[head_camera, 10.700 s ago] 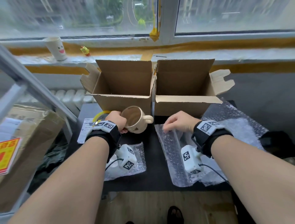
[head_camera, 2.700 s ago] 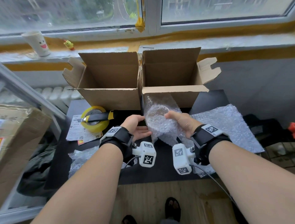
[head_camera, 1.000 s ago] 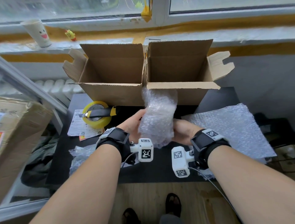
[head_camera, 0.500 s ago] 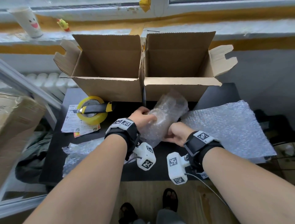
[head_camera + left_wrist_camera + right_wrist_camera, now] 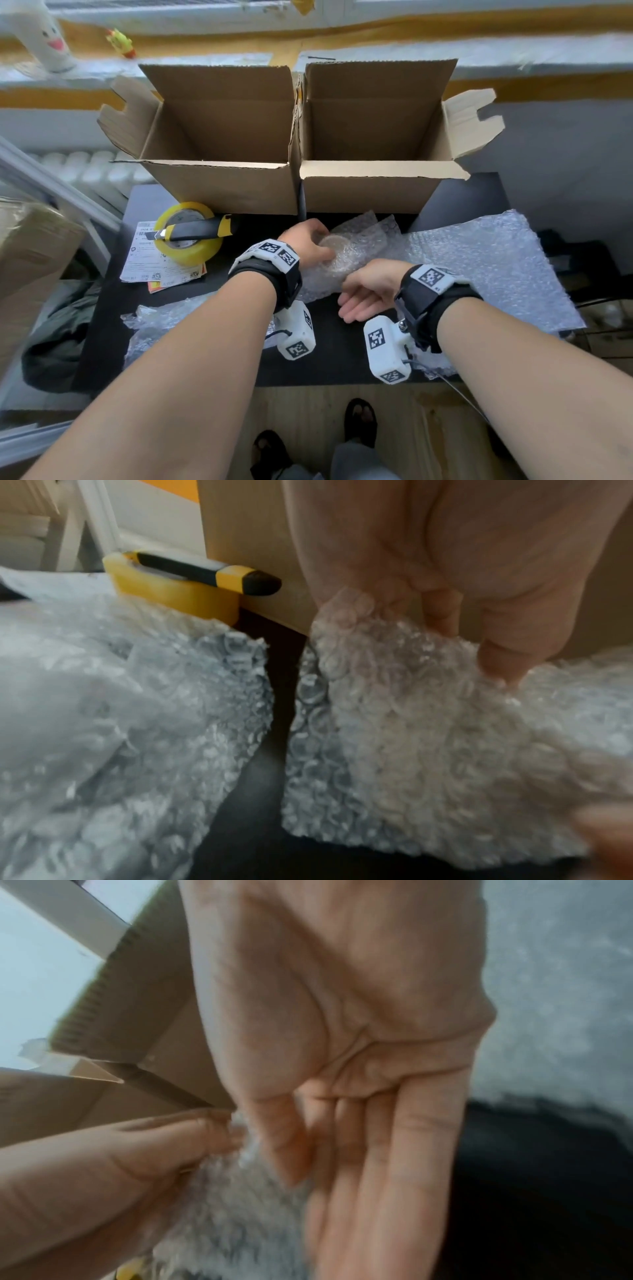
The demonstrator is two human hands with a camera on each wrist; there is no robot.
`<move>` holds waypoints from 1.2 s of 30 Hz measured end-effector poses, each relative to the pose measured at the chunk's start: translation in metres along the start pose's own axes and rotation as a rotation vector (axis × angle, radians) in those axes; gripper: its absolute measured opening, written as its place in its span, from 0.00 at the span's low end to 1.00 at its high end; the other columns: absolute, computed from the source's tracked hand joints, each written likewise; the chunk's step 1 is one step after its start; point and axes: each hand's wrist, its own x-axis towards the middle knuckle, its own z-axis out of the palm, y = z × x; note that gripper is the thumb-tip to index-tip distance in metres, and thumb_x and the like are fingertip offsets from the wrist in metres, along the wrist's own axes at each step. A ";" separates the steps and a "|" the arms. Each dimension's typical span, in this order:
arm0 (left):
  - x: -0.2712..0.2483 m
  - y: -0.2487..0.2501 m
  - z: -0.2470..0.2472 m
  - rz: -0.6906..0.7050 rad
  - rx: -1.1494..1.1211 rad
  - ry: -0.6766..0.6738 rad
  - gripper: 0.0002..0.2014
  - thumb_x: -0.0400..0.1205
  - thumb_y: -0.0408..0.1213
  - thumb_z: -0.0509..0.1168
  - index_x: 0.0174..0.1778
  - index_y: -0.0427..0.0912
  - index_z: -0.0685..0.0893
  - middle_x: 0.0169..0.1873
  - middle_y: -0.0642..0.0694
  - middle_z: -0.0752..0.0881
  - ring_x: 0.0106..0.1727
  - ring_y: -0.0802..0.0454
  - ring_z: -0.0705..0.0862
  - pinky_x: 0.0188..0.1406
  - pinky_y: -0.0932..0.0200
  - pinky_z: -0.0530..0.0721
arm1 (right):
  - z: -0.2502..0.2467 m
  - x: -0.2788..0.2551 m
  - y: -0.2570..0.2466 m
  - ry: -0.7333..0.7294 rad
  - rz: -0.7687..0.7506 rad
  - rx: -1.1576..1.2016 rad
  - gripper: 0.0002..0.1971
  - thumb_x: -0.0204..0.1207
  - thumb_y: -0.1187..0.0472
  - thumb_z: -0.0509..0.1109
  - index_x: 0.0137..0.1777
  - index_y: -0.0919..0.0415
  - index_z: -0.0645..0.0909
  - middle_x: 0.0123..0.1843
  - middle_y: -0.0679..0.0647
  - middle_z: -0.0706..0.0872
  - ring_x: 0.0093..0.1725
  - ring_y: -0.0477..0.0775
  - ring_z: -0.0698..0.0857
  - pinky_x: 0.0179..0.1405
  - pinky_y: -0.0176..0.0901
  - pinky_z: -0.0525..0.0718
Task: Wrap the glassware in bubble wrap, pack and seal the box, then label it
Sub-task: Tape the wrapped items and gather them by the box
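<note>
Two boxes (image 5: 219, 144) stand open as I finish the wrapping step: my left hand (image 5: 305, 243) grips the bundle (image 5: 346, 253) lying on the desk (image 5: 342, 349) before them, my right hand (image 5: 370, 291) flat and empty beside it. Next, I judge, comes lifting it into a box.

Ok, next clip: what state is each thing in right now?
Left brown cardboard box: open, flaps up.
Right brown cardboard box: open, nothing visible inside.
Bubble-wrapped mug bundle: lying on the table, wrap loose.
Left hand: grip on the bundle.
Right hand: open, fingers straight, beside the bundle.
Yellow tape roll: flat, black-and-yellow utility knife across it.
</note>
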 end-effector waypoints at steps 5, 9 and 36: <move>-0.002 0.001 -0.006 0.063 0.079 0.002 0.22 0.76 0.46 0.71 0.66 0.51 0.80 0.57 0.51 0.86 0.58 0.51 0.84 0.56 0.57 0.82 | -0.013 -0.022 -0.031 0.064 -0.373 0.097 0.12 0.83 0.59 0.66 0.45 0.67 0.85 0.36 0.60 0.90 0.31 0.50 0.89 0.33 0.36 0.88; -0.005 -0.003 -0.005 0.059 0.052 0.015 0.25 0.76 0.47 0.73 0.70 0.51 0.79 0.63 0.51 0.85 0.62 0.52 0.83 0.55 0.63 0.76 | -0.016 -0.009 -0.033 0.486 -0.570 -0.286 0.04 0.70 0.63 0.78 0.39 0.53 0.88 0.38 0.50 0.89 0.42 0.51 0.88 0.49 0.47 0.89; -0.052 -0.179 -0.148 -0.299 0.191 0.209 0.21 0.70 0.30 0.74 0.52 0.60 0.89 0.52 0.51 0.86 0.48 0.48 0.87 0.43 0.62 0.80 | 0.119 0.044 -0.167 0.495 -0.627 -0.902 0.29 0.76 0.55 0.70 0.78 0.49 0.69 0.75 0.53 0.75 0.71 0.59 0.77 0.68 0.50 0.78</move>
